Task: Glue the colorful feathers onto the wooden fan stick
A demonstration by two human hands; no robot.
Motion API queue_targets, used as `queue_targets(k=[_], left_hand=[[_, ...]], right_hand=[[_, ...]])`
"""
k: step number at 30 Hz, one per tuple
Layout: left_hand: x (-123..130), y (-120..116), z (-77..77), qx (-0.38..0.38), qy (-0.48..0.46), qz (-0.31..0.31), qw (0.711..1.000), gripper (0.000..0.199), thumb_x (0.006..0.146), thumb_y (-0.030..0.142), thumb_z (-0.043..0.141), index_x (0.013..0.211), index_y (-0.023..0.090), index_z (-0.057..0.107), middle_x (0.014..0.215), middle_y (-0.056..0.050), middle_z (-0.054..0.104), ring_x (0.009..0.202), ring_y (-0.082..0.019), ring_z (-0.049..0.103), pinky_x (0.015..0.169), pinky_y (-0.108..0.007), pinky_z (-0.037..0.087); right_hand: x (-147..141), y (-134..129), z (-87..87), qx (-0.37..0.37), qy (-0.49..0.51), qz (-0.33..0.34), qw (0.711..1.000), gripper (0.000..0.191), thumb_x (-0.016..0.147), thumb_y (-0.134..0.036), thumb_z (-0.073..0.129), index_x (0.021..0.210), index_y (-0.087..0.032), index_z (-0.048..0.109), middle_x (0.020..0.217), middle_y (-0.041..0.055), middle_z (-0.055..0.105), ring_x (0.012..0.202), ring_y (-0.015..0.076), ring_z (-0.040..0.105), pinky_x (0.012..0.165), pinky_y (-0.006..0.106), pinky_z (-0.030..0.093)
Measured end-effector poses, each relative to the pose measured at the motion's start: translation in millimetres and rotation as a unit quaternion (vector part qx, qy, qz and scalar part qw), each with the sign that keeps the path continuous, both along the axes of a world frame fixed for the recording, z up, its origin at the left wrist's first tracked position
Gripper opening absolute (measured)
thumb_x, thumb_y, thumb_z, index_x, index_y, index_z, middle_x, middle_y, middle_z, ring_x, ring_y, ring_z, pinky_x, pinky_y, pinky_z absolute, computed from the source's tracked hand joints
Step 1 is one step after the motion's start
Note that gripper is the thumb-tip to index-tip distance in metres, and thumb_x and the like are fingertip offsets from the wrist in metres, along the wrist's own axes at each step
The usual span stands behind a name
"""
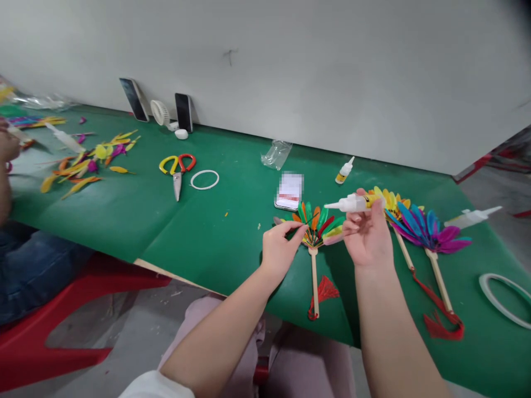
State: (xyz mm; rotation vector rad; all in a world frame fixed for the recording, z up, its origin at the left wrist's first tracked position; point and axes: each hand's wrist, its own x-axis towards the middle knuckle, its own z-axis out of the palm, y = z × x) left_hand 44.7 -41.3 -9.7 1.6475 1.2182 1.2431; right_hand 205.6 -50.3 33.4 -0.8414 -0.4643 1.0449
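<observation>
My right hand point(367, 232) is closed around a white glue bottle point(354, 203) with a yellow label, its long nozzle pointing left. Below and left of that nozzle lies a feather fan point(318, 224) with green, orange, red and yellow feathers, a wooden handle and a red tassel point(327, 288). Over the fan's left side, my left hand point(282, 246) pinches a thin dark strip point(313, 217); its kind is too small to make out. Two more feather fans lie right of my right hand: a blue and purple one point(433, 229) and a yellow one point(392, 199), partly hidden.
A phone point(289, 190) lies behind the fan, near a small glue bottle point(344, 171) and a plastic bag point(277, 155). Scissors point(177, 171) and a white ring point(204, 179) lie left. Loose feathers point(83, 166) spread near another person's hand point(8, 146). A large ring point(504, 304) lies right.
</observation>
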Motion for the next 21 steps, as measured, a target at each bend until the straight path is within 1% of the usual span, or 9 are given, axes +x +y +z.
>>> queue_targets(k=[3, 7, 10, 12, 14, 17, 19, 21], left_hand=[[0.0, 0.2, 1.0, 0.002, 0.008, 0.007, 1.000, 0.018, 0.074, 0.034, 0.056, 0.077, 0.021, 0.067, 0.074, 0.000, 0.067, 0.067, -0.013, 0.062, 0.068, -0.025, 0.050], [0.6, 0.9, -0.2, 0.001, 0.009, 0.015, 1.000, 0.019, 0.074, 0.034, 0.056, 0.081, 0.021, 0.067, 0.076, 0.000, 0.068, 0.069, -0.013, 0.062, 0.069, -0.026, 0.049], [0.8, 1.2, -1.1, 0.001, 0.013, 0.017, 1.000, 0.019, 0.074, 0.035, 0.055, 0.082, 0.021, 0.067, 0.078, -0.001, 0.068, 0.070, -0.013, 0.062, 0.070, -0.026, 0.049], [0.6, 1.2, -1.1, -0.001, 0.014, 0.020, 1.000, 0.020, 0.074, 0.035, 0.055, 0.082, 0.021, 0.067, 0.078, 0.000, 0.068, 0.069, -0.013, 0.062, 0.071, -0.026, 0.049], [0.3, 1.0, -0.5, 0.000, 0.015, 0.023, 1.000, 0.020, 0.074, 0.035, 0.055, 0.081, 0.021, 0.067, 0.077, 0.000, 0.068, 0.069, -0.013, 0.061, 0.070, -0.026, 0.049], [0.1, 0.6, 0.6, 0.005, 0.019, 0.028, 0.999, 0.019, 0.074, 0.034, 0.055, 0.079, 0.020, 0.067, 0.075, 0.000, 0.067, 0.067, -0.012, 0.061, 0.069, -0.025, 0.049], [0.1, 0.4, 1.2, 0.008, 0.017, 0.030, 0.999, 0.018, 0.074, 0.033, 0.055, 0.078, 0.020, 0.066, 0.074, 0.000, 0.067, 0.066, -0.012, 0.060, 0.067, -0.024, 0.048], [0.2, 0.3, 1.6, 0.010, 0.012, 0.031, 0.999, 0.017, 0.074, 0.032, 0.055, 0.077, 0.020, 0.066, 0.073, 0.000, 0.067, 0.065, -0.011, 0.060, 0.066, -0.023, 0.048]], right_hand=[[-6.7, -0.3, -1.1, 0.021, -0.035, -0.029, 0.999, 0.033, 0.065, -0.044, 0.062, 0.089, -0.021, 0.061, 0.086, -0.0011, 0.058, 0.047, -0.0004, 0.038, 0.036, 0.012, 0.031], [-12.9, -1.6, -0.5, 0.035, -0.068, -0.042, 0.996, 0.029, 0.067, -0.036, 0.064, 0.092, -0.021, 0.061, 0.088, -0.0005, 0.058, 0.048, -0.0001, 0.039, 0.038, 0.013, 0.034], [-15.5, -2.7, 1.2, 0.038, -0.090, -0.058, 0.994, 0.029, 0.068, -0.034, 0.063, 0.094, -0.021, 0.060, 0.084, -0.0008, 0.058, 0.047, 0.0006, 0.040, 0.037, 0.014, 0.036], [-17.8, -4.1, 2.1, 0.047, -0.125, -0.082, 0.988, 0.028, 0.070, -0.035, 0.061, 0.094, -0.021, 0.060, 0.080, -0.0010, 0.057, 0.045, 0.0019, 0.042, 0.037, 0.016, 0.038], [-21.5, -6.4, 2.1, 0.060, -0.182, -0.116, 0.975, 0.027, 0.071, -0.035, 0.060, 0.094, -0.021, 0.061, 0.076, -0.0008, 0.058, 0.044, 0.0036, 0.044, 0.036, 0.018, 0.039], [-29.6, -11.0, 0.0, 0.070, -0.289, -0.158, 0.942, 0.027, 0.068, -0.031, 0.063, 0.093, -0.023, 0.061, 0.080, 0.0004, 0.059, 0.046, 0.0061, 0.049, 0.038, 0.021, 0.043], [-34.9, -14.0, -2.1, 0.072, -0.352, -0.161, 0.919, 0.028, 0.067, -0.029, 0.064, 0.094, -0.024, 0.060, 0.085, 0.0021, 0.060, 0.056, 0.0100, 0.055, 0.041, 0.022, 0.046], [-38.3, -16.3, -4.2, 0.077, -0.389, -0.158, 0.904, 0.028, 0.066, -0.028, 0.065, 0.093, -0.023, 0.059, 0.088, 0.0037, 0.059, 0.071, 0.0150, 0.059, 0.048, 0.024, 0.049]])
